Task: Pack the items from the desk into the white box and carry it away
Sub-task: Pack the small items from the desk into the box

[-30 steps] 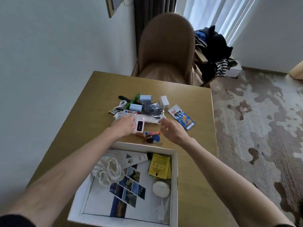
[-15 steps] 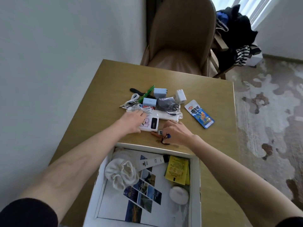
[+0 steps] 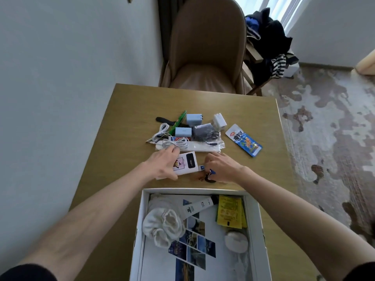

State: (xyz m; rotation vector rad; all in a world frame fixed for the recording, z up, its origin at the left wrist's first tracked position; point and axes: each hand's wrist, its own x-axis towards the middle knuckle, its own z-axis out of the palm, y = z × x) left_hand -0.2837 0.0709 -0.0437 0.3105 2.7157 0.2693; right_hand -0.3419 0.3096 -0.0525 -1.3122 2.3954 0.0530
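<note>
Bare wooden desk top (image 3: 129,110) lies open to my left and far side; the heap of white cables (image 3: 172,141) and pale blue chargers (image 3: 183,131) blocks the middle.

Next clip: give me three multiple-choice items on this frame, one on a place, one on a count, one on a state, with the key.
1. Where does the blue snack packet lie?
A. in the white box
B. on the desk, right of the pile
C. on the chair

2. How many light blue chargers are on the desk?
A. two
B. four
C. none

3. What is the left hand doing?
A. hanging free
B. gripping the white card-like box
C. holding the green pen

Key: B, it rests on bare desk beside the pile; A, one charger sits behind the other; B, thumb and fingers clasp its edges.
</note>
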